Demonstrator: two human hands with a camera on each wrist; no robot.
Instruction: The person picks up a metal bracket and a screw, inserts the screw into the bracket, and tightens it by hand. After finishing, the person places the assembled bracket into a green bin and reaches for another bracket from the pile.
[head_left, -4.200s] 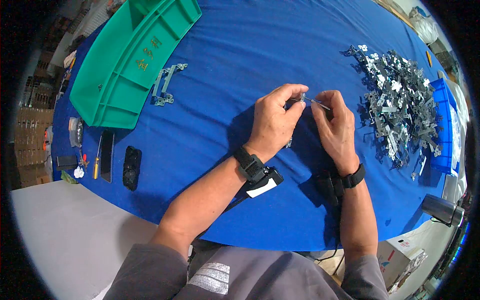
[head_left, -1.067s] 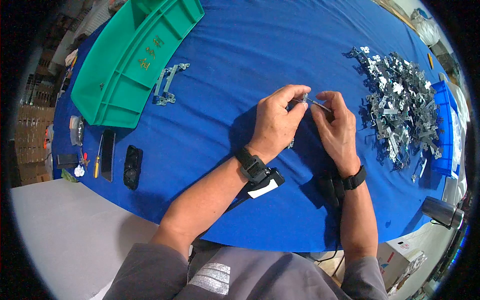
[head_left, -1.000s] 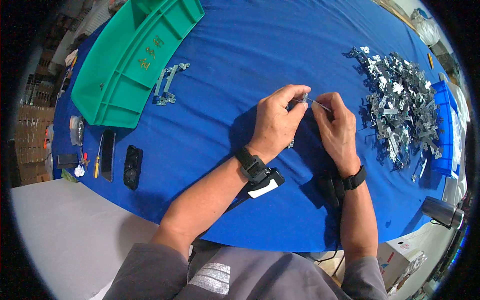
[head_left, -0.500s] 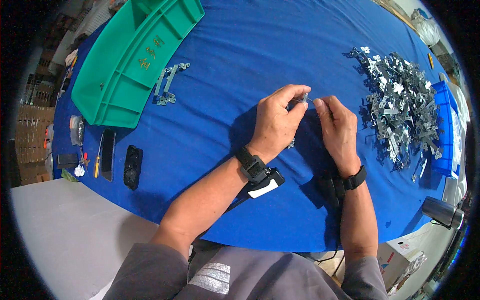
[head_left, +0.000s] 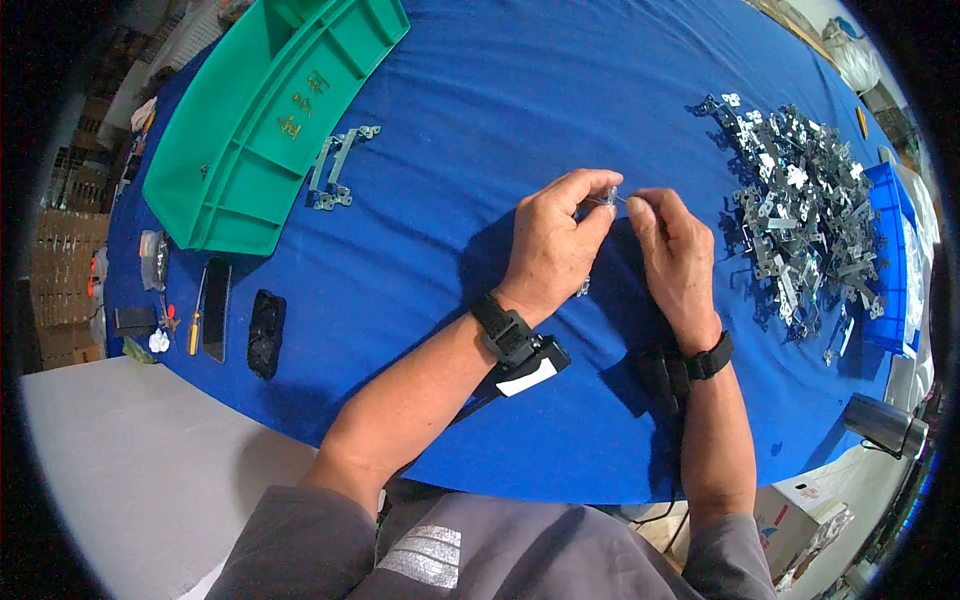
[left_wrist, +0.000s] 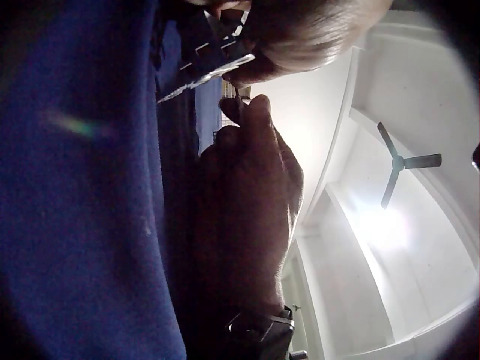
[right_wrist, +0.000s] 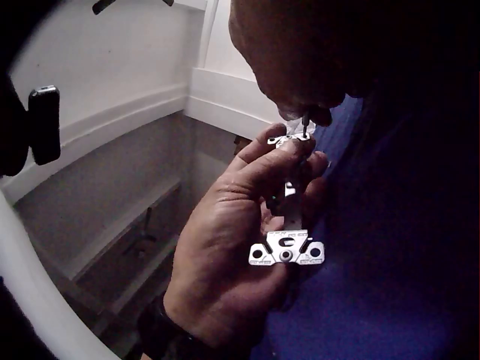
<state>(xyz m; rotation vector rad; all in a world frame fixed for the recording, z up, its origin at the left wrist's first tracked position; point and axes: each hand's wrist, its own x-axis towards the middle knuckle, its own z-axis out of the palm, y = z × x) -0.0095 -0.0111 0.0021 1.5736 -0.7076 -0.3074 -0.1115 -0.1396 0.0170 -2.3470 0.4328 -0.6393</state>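
Note:
My left hand (head_left: 555,235) grips a metal bracket (right_wrist: 292,217), a narrow strip with wider, holed plates at both ends. In the right wrist view one end plate faces the camera below the fingers, while the thumb and forefinger hold the other end. My right hand (head_left: 680,260) pinches a thin metal rod (right_wrist: 306,126), which meets the bracket's far plate at a hole. Most of the rod is hidden by the fingers; its kind cannot be made out. The left wrist view shows the bracket (left_wrist: 214,73) edge-on between both hands.
A heap of metal brackets (head_left: 795,215) lies to the right, beside a blue tray (head_left: 890,250). At the left are a green bin (head_left: 230,170), a few brackets (head_left: 340,170), a black case (head_left: 264,335), a phone (head_left: 215,310) and a screwdriver (head_left: 194,330).
My right fingertips have shifted slightly right, and the thumb and forefinger have come together over the rod, which showed longer before. My left hand stays nearly still with the bracket.

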